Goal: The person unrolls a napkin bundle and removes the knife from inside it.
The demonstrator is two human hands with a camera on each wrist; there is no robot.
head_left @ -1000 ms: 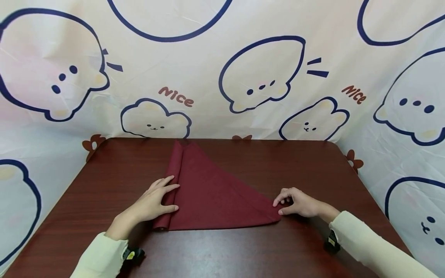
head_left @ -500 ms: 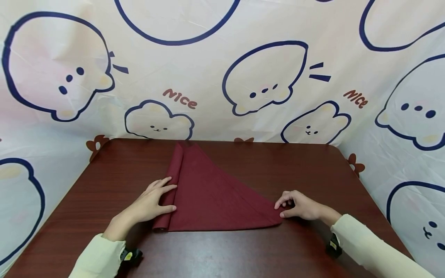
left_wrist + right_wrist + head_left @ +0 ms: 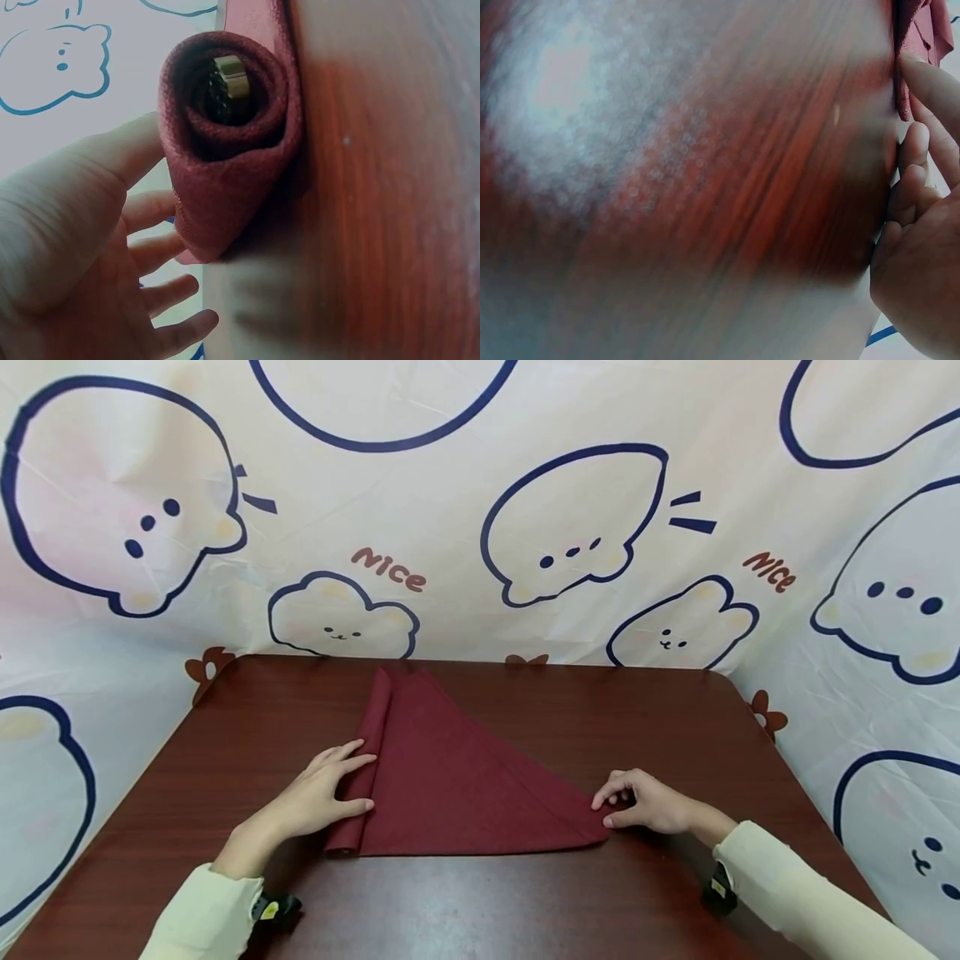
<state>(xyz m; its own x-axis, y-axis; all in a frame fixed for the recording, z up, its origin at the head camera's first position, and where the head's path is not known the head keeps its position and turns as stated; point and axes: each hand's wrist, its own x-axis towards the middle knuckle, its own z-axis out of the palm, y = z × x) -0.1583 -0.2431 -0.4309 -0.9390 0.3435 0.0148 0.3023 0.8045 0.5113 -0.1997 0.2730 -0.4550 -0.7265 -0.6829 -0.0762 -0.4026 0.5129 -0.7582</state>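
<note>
A dark red cloth (image 3: 457,777) lies on the table, its left side rolled into a tube (image 3: 378,706) and the rest spread flat to a point at right. My left hand (image 3: 318,793) rests over the rolled part, fingers spread, with the thumb on the roll's right side. In the left wrist view, the roll's end (image 3: 225,180) shows wound layers around a dark thing with a gold-coloured band (image 3: 234,79); its kind stays hidden. My right hand (image 3: 645,802) pinches the cloth's right corner between thumb and forefinger, the other fingers curled in.
The brown wood-grain table (image 3: 487,910) runs back to a white hanging sheet (image 3: 442,527) with blue cartoon outlines, which also closes off both sides. Each wrist wears a black camera, such as the left one's wrist camera (image 3: 277,912).
My left hand has slid slightly left, and the roll has shifted a little left with it. The right hand keeps its place at the corner. The head view has shifted slightly.
</note>
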